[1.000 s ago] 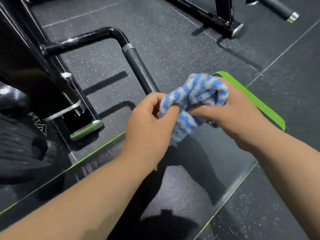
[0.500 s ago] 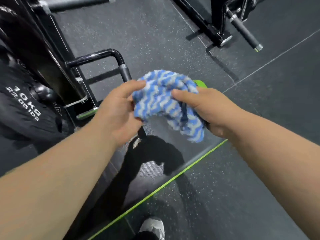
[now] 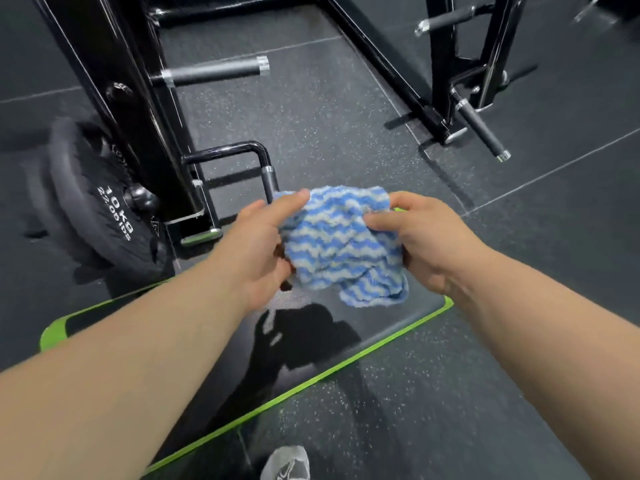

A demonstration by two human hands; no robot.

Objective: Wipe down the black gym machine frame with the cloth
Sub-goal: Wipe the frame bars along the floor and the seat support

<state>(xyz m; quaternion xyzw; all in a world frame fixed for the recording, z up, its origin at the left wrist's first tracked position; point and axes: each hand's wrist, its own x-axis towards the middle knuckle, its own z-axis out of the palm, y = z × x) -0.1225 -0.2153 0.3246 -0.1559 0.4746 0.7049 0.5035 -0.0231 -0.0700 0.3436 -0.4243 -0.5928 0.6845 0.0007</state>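
Hands — left hand (image 3: 263, 251) and right hand (image 3: 426, 244) — both pinch the bunched blue-and-white cloth (image 3: 341, 244) between them, held above the floor mat (image 3: 398, 332), near the black machine frame (image 3: 138, 109) at far left.

Dark speckled rubber floor (image 3: 311, 109), green-edged mat (image 3: 381, 327), weight plate (image 3: 97, 202)

Left forearm (image 3: 138, 358) and right forearm (image 3: 554, 323) bare from wrist to frame edge. Left hand (image 3: 258, 251) and right hand (image 3: 426, 244) bare, nails short. One shoe (image 3: 285, 462) at bottom edge: grey upper, pale curved mark, rounded toe.
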